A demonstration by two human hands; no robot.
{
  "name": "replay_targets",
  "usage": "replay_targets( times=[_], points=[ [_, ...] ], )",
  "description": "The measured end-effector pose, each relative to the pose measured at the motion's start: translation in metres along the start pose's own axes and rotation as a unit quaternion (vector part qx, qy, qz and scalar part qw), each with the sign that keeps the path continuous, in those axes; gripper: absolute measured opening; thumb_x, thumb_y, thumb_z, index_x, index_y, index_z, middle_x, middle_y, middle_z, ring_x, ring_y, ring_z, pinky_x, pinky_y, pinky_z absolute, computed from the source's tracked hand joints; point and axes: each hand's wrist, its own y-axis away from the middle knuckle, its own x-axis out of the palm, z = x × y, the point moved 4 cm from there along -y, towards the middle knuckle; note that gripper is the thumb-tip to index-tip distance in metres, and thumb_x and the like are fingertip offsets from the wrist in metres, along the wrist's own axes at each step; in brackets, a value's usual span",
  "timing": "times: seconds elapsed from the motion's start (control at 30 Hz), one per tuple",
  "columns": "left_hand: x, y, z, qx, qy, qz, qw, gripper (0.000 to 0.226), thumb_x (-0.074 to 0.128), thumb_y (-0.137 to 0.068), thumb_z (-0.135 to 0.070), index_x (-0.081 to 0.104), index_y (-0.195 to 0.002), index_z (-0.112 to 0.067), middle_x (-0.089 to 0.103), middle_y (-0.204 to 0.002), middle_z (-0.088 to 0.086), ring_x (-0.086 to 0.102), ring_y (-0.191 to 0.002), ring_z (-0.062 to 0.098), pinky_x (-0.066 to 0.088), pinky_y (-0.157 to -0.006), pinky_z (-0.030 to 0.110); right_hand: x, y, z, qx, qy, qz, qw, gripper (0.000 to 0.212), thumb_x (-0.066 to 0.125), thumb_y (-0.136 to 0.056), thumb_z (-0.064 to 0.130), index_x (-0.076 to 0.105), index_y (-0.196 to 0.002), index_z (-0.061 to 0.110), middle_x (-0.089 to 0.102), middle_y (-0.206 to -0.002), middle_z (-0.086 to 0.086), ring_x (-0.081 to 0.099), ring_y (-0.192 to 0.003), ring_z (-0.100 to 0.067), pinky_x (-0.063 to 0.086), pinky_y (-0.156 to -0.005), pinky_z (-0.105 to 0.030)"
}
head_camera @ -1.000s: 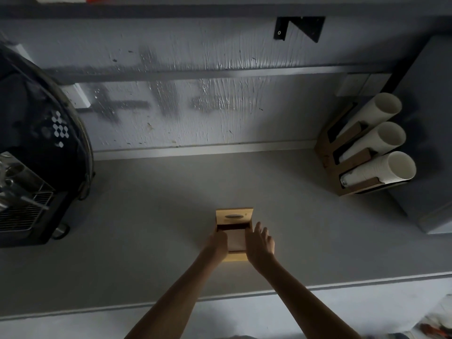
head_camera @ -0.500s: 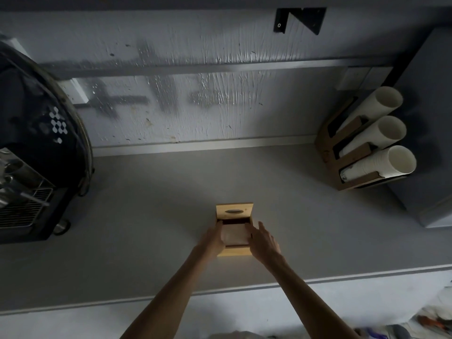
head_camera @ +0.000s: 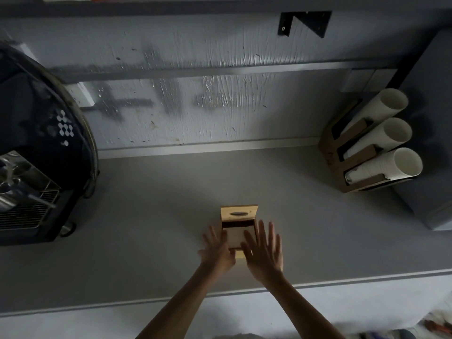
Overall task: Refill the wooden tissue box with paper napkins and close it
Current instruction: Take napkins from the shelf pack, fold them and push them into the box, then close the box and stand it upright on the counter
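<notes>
On the smooth grey counter (head_camera: 146, 241) I see my left hand (head_camera: 216, 253) and right hand (head_camera: 265, 253) spread flat, empty, flanking the square wooden tissue box (head_camera: 241, 254), lid (head_camera: 239, 212) raised, pale napkins (head_camera: 236, 237) inside.

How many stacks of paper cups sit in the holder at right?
3, lying side by side in the wooden holder: far, middle, near. None appear hidden.

The small light-wooden tissue box (head_camera: 239, 253) stands open on the grey table (head_camera: 151, 216) near its near edge — its slotted lid (head_camera: 239, 213) tipped up at the far side, pale paper napkins (head_camera: 236, 238) stacked flat inside.
</notes>
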Motion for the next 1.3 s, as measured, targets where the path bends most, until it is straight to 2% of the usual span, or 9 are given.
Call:
replay_targets(
  times=[0.4, 0.5, 0.57, 0.63, 0.77, 0.83, 0.97, 1.1, 1.3],
  points=[
    [0.009, 0.021, 0.009, 0.054, -0.082, -0.021, 0.995, 0.074, 0.046, -0.093, -0.020, 0.002, -0.152, -0.023, -0.005, -0.161, 0.016, 0.003, -0.147, 0.039, 0.032, -0.110, 0.054, 0.010, 0.011, -0.015, -0.040, -0.011, -0.060, 0.997, 0.060, 0.031, -0.096, 0.054, 0.027, -0.151, 0.030, 0.013, -0.162, -0.013, 0.007, -0.149, -0.037, 0.016, -0.116, -0.053],
    [-0.017, 0.030, 0.003, 0.057, 0.025, -0.094, 0.994, 0.060, 0.046, -0.091, -0.016, 0.024, -0.146, -0.023, 0.028, -0.154, 0.009, 0.031, -0.140, 0.028, 0.042, -0.104, 0.043, -0.014, 0.005, -0.015, -0.005, -0.162, -0.049, 0.986, 0.050, 0.030, -0.099, 0.052, 0.035, -0.146, 0.034, 0.021, -0.159, 0.000, 0.019, -0.148, -0.025, 0.025, -0.115, -0.041],
    [-0.052, 0.030, 0.012, 0.001, 0.119, -0.207, 0.971, 0.039, 0.047, -0.089, -0.018, 0.046, -0.128, -0.022, 0.055, -0.130, 0.003, 0.053, -0.120, 0.024, 0.046, -0.092, 0.039, -0.035, -0.005, -0.029, 0.105, -0.327, -0.056, 0.937, 0.039, 0.034, -0.098, 0.050, 0.061, -0.114, 0.027, 0.063, -0.129, -0.007, 0.061, -0.114, -0.027, 0.050, -0.095, -0.041],
    [-0.078, 0.008, 0.031, -0.089, 0.216, -0.241, 0.942, 0.022, 0.046, -0.088, -0.018, 0.054, -0.108, -0.015, 0.063, -0.110, 0.009, 0.060, -0.104, 0.032, 0.048, -0.084, 0.040, -0.051, -0.024, -0.044, 0.208, -0.475, -0.023, 0.855, 0.042, 0.040, -0.097, 0.051, 0.059, -0.084, 0.016, 0.068, -0.094, -0.013, 0.063, -0.079, -0.027, 0.053, -0.077, -0.041],
    [-0.081, -0.037, 0.041, -0.182, 0.527, 0.127, 0.820, 0.055, 0.046, -0.092, -0.053, 0.053, -0.116, -0.004, 0.061, -0.106, 0.018, 0.061, -0.093, 0.035, 0.054, -0.082, 0.051, -0.059, -0.055, -0.048, 0.315, -0.663, 0.212, 0.645, 0.056, 0.065, -0.081, 0.057, 0.055, -0.104, 0.007, 0.057, -0.111, -0.016, 0.057, -0.107, -0.033, 0.049, -0.091, -0.044],
    [-0.078, -0.041, 0.030, -0.177, 0.543, 0.241, 0.785, 0.071, 0.049, -0.084, -0.065, 0.053, -0.119, -0.003, 0.055, -0.119, 0.022, 0.057, -0.108, 0.041, 0.054, -0.077, 0.055, -0.060, -0.061, -0.041, 0.319, -0.683, 0.285, 0.592, 0.075, 0.073, -0.069, 0.061, 0.053, -0.117, 0.007, 0.055, -0.118, -0.016, 0.053, -0.112, -0.034, 0.050, -0.091, -0.043],
    [-0.072, -0.046, 0.017, -0.191, 0.548, 0.276, 0.766, 0.076, 0.060, -0.078, -0.064, 0.053, -0.124, -0.005, 0.045, -0.128, 0.021, 0.046, -0.120, 0.043, 0.053, -0.076, 0.061, -0.061, -0.064, -0.029, 0.297, -0.661, 0.337, 0.601, 0.082, 0.075, -0.063, 0.063, 0.054, -0.121, 0.009, 0.058, -0.107, -0.011, 0.054, -0.092, -0.025, 0.050, -0.075, -0.034],
    [-0.066, -0.048, 0.026, -0.188, 0.574, 0.285, 0.744, 0.061, 0.069, -0.079, -0.047, 0.045, -0.125, -0.016, 0.048, -0.131, 0.024, 0.052, -0.116, 0.043, 0.055, -0.070, 0.056, -0.050, -0.067, -0.039, 0.279, -0.640, 0.339, 0.631, 0.088, 0.085, -0.058, 0.057, 0.050, -0.126, 0.014, 0.054, -0.131, -0.014, 0.052, -0.119, -0.032, 0.045, -0.102, -0.041],
    [-0.034, -0.046, 0.033, -0.170, 0.543, 0.233, 0.788, 0.018, 0.070, -0.084, -0.023, 0.059, -0.092, -0.011, 0.063, -0.082, 0.008, 0.059, -0.074, 0.021, 0.052, -0.078, 0.038, -0.026, -0.054, -0.040, 0.258, -0.676, 0.267, 0.637, 0.040, 0.073, -0.082, 0.019, 0.060, -0.118, 0.008, 0.068, -0.102, -0.006, 0.062, -0.093, -0.020, 0.048, -0.082, -0.031]
  ],
)
